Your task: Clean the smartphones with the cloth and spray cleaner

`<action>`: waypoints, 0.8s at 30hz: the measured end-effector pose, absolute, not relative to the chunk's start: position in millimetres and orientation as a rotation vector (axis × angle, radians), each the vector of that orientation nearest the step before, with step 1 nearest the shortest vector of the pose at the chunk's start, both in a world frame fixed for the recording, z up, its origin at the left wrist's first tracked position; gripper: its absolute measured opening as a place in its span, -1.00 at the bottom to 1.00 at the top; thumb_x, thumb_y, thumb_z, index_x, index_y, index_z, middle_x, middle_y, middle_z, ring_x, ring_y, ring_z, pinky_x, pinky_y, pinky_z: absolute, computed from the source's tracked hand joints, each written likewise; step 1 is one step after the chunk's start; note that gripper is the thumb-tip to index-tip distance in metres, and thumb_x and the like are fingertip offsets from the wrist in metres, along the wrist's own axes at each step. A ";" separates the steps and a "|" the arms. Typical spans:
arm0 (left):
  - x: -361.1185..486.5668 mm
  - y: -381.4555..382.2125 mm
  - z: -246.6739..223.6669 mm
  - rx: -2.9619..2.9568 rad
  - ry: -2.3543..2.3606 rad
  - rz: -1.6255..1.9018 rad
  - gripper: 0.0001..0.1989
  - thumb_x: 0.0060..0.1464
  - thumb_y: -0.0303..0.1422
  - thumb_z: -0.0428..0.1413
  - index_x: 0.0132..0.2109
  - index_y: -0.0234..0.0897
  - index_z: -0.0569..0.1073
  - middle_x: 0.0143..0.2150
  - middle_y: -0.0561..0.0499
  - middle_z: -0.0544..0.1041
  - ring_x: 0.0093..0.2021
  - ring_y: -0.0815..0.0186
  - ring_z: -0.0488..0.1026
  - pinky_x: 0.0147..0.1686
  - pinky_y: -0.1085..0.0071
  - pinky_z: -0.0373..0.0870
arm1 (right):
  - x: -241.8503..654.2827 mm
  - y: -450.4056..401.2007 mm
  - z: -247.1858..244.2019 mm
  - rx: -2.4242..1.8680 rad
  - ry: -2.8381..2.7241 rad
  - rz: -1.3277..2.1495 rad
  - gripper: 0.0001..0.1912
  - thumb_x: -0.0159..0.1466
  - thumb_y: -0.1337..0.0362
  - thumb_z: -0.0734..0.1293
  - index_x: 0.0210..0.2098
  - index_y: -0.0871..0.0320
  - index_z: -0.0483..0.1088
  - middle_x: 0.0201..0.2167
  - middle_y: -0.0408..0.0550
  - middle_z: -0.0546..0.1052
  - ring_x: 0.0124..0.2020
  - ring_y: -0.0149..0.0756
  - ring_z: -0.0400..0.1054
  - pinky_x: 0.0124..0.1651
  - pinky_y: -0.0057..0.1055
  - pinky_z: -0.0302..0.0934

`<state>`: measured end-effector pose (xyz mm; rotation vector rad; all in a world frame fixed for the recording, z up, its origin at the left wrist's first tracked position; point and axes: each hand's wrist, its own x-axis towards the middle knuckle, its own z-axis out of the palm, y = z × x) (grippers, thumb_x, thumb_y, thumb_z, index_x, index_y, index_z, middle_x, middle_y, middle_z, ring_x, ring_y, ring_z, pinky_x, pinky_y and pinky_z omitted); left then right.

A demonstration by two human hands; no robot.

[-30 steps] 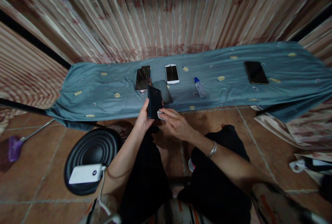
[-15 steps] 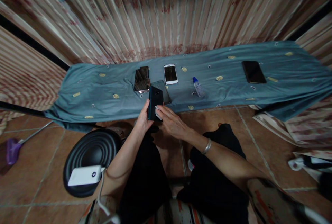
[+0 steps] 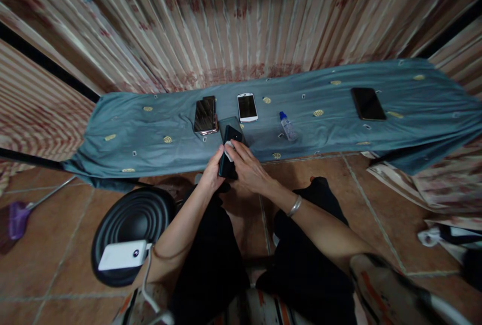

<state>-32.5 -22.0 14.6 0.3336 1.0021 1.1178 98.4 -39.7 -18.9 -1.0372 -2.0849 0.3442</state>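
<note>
My left hand (image 3: 212,171) grips a dark smartphone (image 3: 225,169) by its lower left side, with the phone tilted over the front edge of the cloth-covered table. A small white wipe (image 3: 228,150) is pinched in the fingers of my right hand (image 3: 249,168) and pressed on the phone's surface. Beneath the phone's upper end lies a clear phone case (image 3: 241,137), partly hidden. Just left of it rest dark phones (image 3: 205,115), stacked and overlapping. Behind stands out a white phone (image 3: 247,107), lying screen up. To the right lies a small bottle with a blue cap (image 3: 288,126).
A black tablet-like device (image 3: 368,104) lies at the right of the blue patterned cloth (image 3: 327,134). Below left, a white power bank (image 3: 123,255) with a cable sits on a round black stool (image 3: 101,224). A purple broom (image 3: 18,219) lies on the tiled floor; a striped curtain hangs behind.
My right hand has slid the wipe up the phone, toward its middle. The phone has tilted and shifted slightly right in my left hand.
</note>
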 end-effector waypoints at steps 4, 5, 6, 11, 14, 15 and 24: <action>-30.9 -20.6 11.8 0.359 0.998 1.101 -0.71 0.24 -0.29 0.11 0.01 -0.36 0.57 -0.16 -0.08 0.69 -0.07 0.22 0.62 0.11 0.35 0.44 | 98.7 -27.9 -12.8 -1.104 -2.066 0.372 -0.37 0.31 0.52 0.06 0.37 0.29 0.10 0.38 0.28 0.15 0.44 -0.02 -0.06 0.43 0.10 0.01; -30.6 -20.1 11.7 0.355 1.001 1.104 -0.70 0.25 -0.30 0.10 0.03 -0.36 0.56 -0.14 -0.08 0.69 -0.05 0.23 0.62 0.12 0.35 0.44 | 98.6 -25.0 -11.7 -1.116 -2.061 0.374 -0.37 0.31 0.53 0.06 0.36 0.31 0.11 0.38 0.29 0.15 0.44 -0.02 -0.06 0.43 0.09 0.00; -30.2 -19.6 11.7 0.350 1.002 1.107 -0.70 0.26 -0.31 0.09 0.04 -0.35 0.56 -0.13 -0.08 0.68 -0.03 0.23 0.61 0.12 0.35 0.43 | 98.3 -22.6 -10.8 -1.126 -2.055 0.376 -0.38 0.31 0.53 0.06 0.36 0.32 0.12 0.38 0.29 0.15 0.44 -0.03 -0.06 0.44 0.08 -0.01; -28.8 -18.1 12.6 0.329 0.984 1.119 -0.70 0.26 -0.30 0.10 0.04 -0.34 0.56 -0.06 -0.08 0.67 0.06 0.22 0.57 0.16 0.37 0.40 | 94.7 -16.2 -10.1 -1.112 -2.038 0.404 -0.38 0.33 0.51 0.06 0.38 0.18 0.12 0.39 0.16 0.16 0.44 -0.09 -0.05 0.45 0.04 -0.01; -28.2 -17.7 12.0 0.328 0.970 1.134 -0.72 0.25 -0.31 0.11 0.02 -0.33 0.57 -0.06 -0.08 0.67 0.09 0.23 0.55 0.18 0.40 0.38 | 93.4 -12.2 -10.5 -1.103 -2.041 0.414 -0.41 0.36 0.48 0.06 0.37 0.17 0.14 0.40 0.15 0.15 0.44 -0.11 -0.05 0.45 0.02 -0.01; -28.0 -17.5 11.5 0.334 0.968 1.128 -0.72 0.24 -0.31 0.12 0.01 -0.34 0.57 -0.07 -0.09 0.67 0.08 0.22 0.55 0.18 0.38 0.39 | 93.4 -9.9 -10.6 -1.107 -2.041 0.413 -0.42 0.37 0.47 0.06 0.36 0.19 0.15 0.40 0.15 0.15 0.44 -0.11 -0.05 0.45 0.01 -0.01; -22.1 -16.5 10.5 0.351 0.979 1.122 -0.81 0.21 -0.35 0.14 -0.16 -0.38 0.58 -0.15 -0.15 0.68 0.06 0.15 0.57 0.19 0.27 0.38 | 98.3 20.4 -11.4 -1.188 -2.004 0.435 -0.37 0.32 0.50 0.08 0.37 0.22 0.15 0.39 0.14 0.19 0.44 -0.12 -0.03 0.46 0.04 -0.07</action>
